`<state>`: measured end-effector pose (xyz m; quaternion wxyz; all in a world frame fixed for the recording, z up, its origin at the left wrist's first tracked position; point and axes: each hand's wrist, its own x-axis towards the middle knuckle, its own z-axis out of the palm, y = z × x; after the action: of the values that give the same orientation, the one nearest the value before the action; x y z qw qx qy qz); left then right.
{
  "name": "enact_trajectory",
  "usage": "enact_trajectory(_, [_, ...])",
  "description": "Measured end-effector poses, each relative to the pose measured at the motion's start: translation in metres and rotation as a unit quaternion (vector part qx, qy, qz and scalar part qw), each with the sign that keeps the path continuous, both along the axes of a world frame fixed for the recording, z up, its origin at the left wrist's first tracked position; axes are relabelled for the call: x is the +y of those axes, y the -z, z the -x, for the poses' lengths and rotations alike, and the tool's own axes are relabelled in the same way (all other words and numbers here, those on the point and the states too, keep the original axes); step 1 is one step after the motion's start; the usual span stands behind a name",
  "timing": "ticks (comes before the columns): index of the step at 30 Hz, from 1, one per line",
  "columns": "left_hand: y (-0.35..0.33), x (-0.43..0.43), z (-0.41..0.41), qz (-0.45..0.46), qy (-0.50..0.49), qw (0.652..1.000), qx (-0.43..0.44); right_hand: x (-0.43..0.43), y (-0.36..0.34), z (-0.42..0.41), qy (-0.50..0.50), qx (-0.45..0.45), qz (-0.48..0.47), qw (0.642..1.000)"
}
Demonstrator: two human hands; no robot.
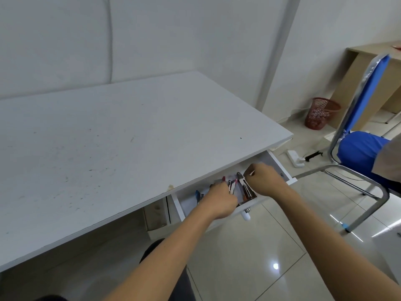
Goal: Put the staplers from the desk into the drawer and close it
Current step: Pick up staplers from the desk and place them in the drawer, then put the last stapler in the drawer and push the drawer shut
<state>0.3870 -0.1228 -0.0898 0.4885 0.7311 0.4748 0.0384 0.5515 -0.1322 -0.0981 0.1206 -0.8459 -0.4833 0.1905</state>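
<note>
both hands (221,199) (263,181), grip unclear, reach among staplers (245,189) in open drawer (280,165) under white desk (130,135).

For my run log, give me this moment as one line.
drawer: open | staplers: inside | left hand, right hand: in drawer | desk: no staplers

No readable text, labels, brands or numbers anywhere. Staplers (243,187) in the drawer (280,164) too small and blurred for markings. Tabletop (108,137) shows only smudges; chair (360,148) carries no visible lettering.
</note>
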Motion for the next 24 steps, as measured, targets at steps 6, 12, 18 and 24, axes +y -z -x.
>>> enact_trajectory(6, [-0.029,-0.023,0.048,-0.066,0.043,0.996,-0.049,-0.018,-0.045,0.034,-0.019,0.163,-0.089,0.982])
enact_trajectory(12, [-0.062,-0.031,0.13,-0.145,-0.046,0.979,-0.133,-0.015,-0.081,0.115,-0.095,0.253,-0.13,0.954])
enact_trajectory(18, [-0.062,-0.009,0.24,-0.199,-0.214,0.947,-0.136,0.012,-0.087,0.208,-0.167,0.268,-0.136,0.939])
enact_trajectory(24, [-0.057,0.006,0.355,-0.218,-0.358,0.901,-0.115,0.041,-0.072,0.311,-0.247,0.282,-0.099,0.922])
